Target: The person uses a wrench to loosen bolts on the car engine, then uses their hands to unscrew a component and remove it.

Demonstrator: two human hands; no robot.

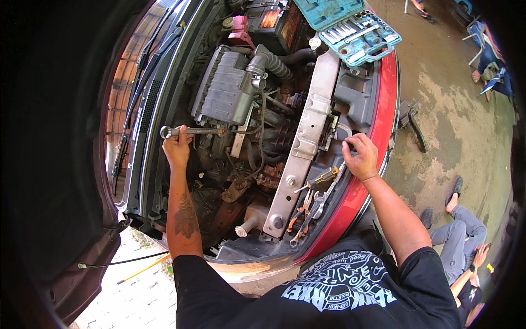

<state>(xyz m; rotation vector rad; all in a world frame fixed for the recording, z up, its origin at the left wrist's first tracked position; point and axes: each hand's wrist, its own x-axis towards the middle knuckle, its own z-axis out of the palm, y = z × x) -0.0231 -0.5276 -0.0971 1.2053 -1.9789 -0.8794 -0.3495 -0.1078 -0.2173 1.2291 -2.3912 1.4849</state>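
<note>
My left hand is closed around a ratchet wrench, held level over the engine bay with its round head at the left. Below that hand are hoses and metal parts of the engine. My right hand is at the front edge of the bay, just right of the hood latch. Its thumb and fingers are pinched together; what they hold, if anything, is hidden. Close below it on the front panel lie a screwdriver with a yellow and black handle, orange-handled pliers and a combination wrench.
An open blue socket set case rests at the far front corner. The silver crossbeam spans the bay beside the grey engine cover. Behind are a battery and a pink reservoir. A person in grey trousers sits at right.
</note>
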